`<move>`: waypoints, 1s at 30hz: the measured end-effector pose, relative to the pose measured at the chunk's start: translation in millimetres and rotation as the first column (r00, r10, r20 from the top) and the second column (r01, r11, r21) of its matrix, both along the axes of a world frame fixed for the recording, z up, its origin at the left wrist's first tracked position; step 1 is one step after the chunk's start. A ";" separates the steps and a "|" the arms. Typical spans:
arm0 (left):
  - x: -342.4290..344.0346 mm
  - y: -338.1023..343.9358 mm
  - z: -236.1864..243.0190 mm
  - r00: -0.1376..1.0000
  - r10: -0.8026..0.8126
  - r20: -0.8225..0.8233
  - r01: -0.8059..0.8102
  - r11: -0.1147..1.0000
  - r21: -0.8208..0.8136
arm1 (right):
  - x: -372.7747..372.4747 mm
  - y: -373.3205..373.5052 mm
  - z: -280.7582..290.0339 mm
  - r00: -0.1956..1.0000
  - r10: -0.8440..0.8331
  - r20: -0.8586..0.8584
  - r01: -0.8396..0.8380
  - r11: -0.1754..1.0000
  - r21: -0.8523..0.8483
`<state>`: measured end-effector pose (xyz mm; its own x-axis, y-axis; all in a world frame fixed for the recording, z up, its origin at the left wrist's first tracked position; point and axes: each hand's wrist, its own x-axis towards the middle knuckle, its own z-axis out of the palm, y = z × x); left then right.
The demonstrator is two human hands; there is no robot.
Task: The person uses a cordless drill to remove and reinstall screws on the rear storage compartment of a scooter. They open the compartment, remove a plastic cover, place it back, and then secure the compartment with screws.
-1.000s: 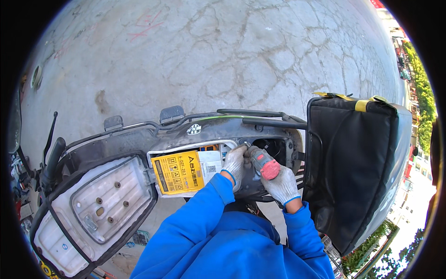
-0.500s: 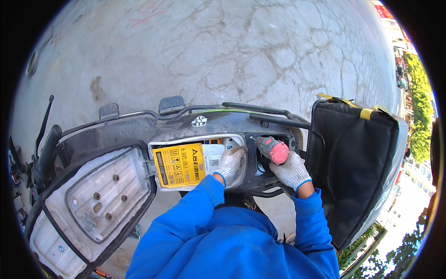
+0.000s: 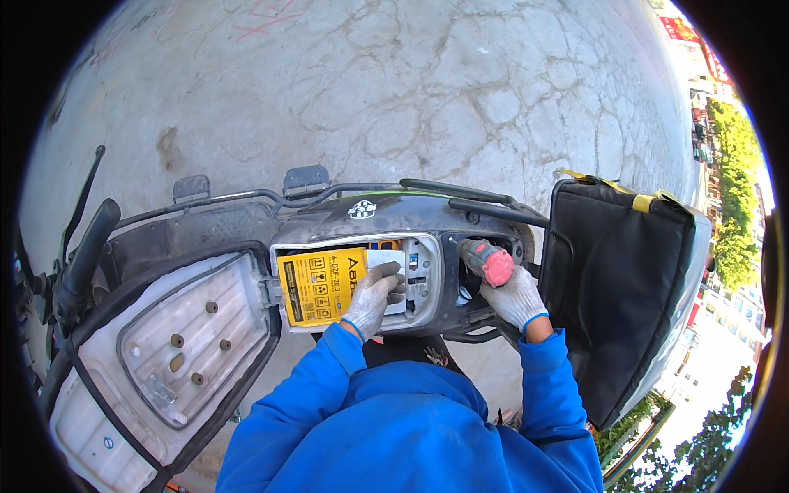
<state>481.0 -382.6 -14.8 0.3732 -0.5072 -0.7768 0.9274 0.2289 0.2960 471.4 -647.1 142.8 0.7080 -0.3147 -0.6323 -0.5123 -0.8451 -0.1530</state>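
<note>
My right hand (image 3: 516, 299), in a white knit glove, is closed round a red-and-grey cordless drill (image 3: 496, 266). The drill sits over the dark recess (image 3: 449, 304) behind the storage compartment of an electric scooter. My gloved left hand (image 3: 371, 297) is over the open compartment (image 3: 427, 312), its fingers loosely bent and apart, with nothing visible in them. Beneath it is a white panel (image 3: 376, 258) beside a yellow printed battery label (image 3: 314, 283), both partly covered by the hand. The drill's tip and my right fingertips are hard to see.
The scooter's raised seat (image 3: 193, 345) shows its pale underside on the left, near the handlebar grip (image 3: 97, 234). A big black delivery box (image 3: 616, 287) stands at the right. Metal side rails (image 3: 460, 191) run along the far edge, beyond which lies cracked concrete (image 3: 394, 90).
My left hand has moved left, from the compartment's right end to above the white panel, uncovering fittings at that end. The drill has shifted only slightly in my right hand.
</note>
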 end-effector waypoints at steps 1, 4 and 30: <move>1.6 0.3 0.4 1.000 -0.001 0.011 0.002 1.000 -0.025 | 0.6 1.6 2.2 1.000 -0.020 0.009 0.020 1.000 -0.001; 1.8 6.8 -2.0 0.999 -0.003 0.033 0.006 0.997 -0.082 | -0.3 6.2 5.8 0.996 -0.082 0.031 0.082 0.997 0.007; -5.2 48.0 25.2 0.979 -0.151 0.138 0.149 0.989 0.025 | -11.0 -15.2 -14.4 0.997 -0.039 0.072 0.039 0.999 0.002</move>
<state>475.8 -334.7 10.4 0.3986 -0.5549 -0.7302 0.9004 0.0854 0.4266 460.4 -662.3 128.4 0.7387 -0.3423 -0.5806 -0.5324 -0.8246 -0.1911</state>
